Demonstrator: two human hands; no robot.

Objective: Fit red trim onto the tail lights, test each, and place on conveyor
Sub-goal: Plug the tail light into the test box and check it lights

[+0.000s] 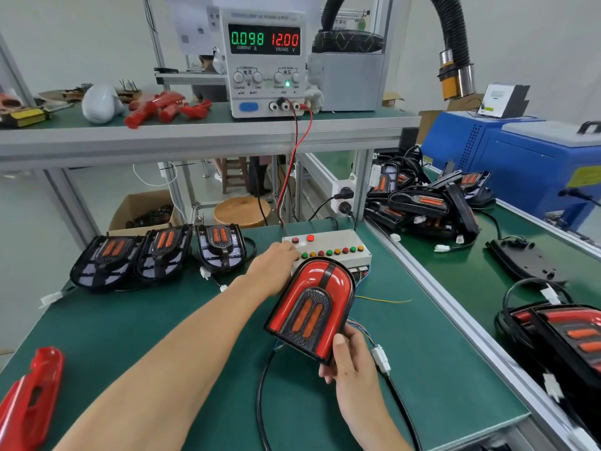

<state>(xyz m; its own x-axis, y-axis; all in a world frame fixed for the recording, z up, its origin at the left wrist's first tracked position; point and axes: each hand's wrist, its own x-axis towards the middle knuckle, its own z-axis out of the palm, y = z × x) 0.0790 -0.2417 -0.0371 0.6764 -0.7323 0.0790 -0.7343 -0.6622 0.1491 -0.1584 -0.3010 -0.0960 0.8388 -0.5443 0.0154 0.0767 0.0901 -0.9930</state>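
The right hand (pixel 348 356) grips the lower edge of a tail light (pixel 312 309), thumb pressed on its front face, holding it tilted up above the green bench (pixel 162 320) at about five o'clock from the frame's centre. The left hand (pixel 276 265) reaches forward to the grey test box (pixel 328 247) at the bench's twelve o'clock edge; its fingertips are at the switches, but whether they are straight or curled cannot be told.

This looks like the testing step: the power supply (pixel 265 60) on the shelf above reads 12.00 volts and a small current. The next move probably calls for working through the switches while watching the lamp, then carrying it to the conveyor (pixel 487 275) at three o'clock.

The held tail light is arch-shaped, with glossy red trim already fitted around a black centre bar and two orange strips. Three untrimmed lights (pixel 156 255) wait at ten o'clock, and a loose trim piece (pixel 32 395) lies at eight o'clock.
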